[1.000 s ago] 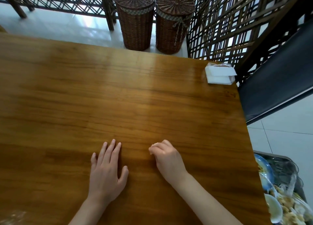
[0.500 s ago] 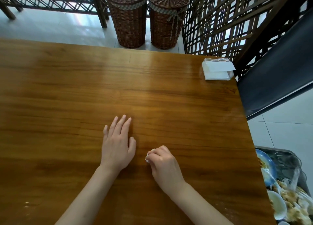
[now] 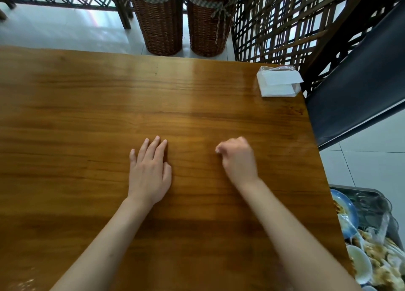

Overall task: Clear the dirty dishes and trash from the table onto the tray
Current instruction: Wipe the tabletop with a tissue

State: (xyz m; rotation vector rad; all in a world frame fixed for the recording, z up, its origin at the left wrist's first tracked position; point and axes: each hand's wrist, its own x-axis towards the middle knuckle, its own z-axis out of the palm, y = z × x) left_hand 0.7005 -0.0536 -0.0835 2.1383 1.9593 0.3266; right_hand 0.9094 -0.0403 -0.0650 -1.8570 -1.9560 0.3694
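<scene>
1. Since half a second ago, both hands have shifted: the right hand (image 3: 237, 159) has slid right, away from the left hand (image 3: 149, 170), so the two now sit well apart on the worktop (image 3: 87, 115).
2. Right fingers (image 3: 221, 148) are curled tight with something small and pale at their tips; it looks like a wad of tissue or a scrap, though blur hides what exactly.
3. Left fingers (image 3: 156, 146) lie straight and flat, pressing on the wood and holding nothing.
4. Outward from the hands, a clear pack of napkins (image 3: 278, 83) sits at the far right corner.
5. Dirty dishes (image 3: 359, 260) and food scraps already fill the tray (image 3: 370, 195), which stands lower than the worktop, off its near right edge.
6. Faint crumbs (image 3: 24, 283) show at the near left edge.
7. My judgement: this is a final wipe or gather. To do it well, keep the wad pressed flat, sweep in overlapping strokes toward the tray side, then drop the scrap in.
</scene>
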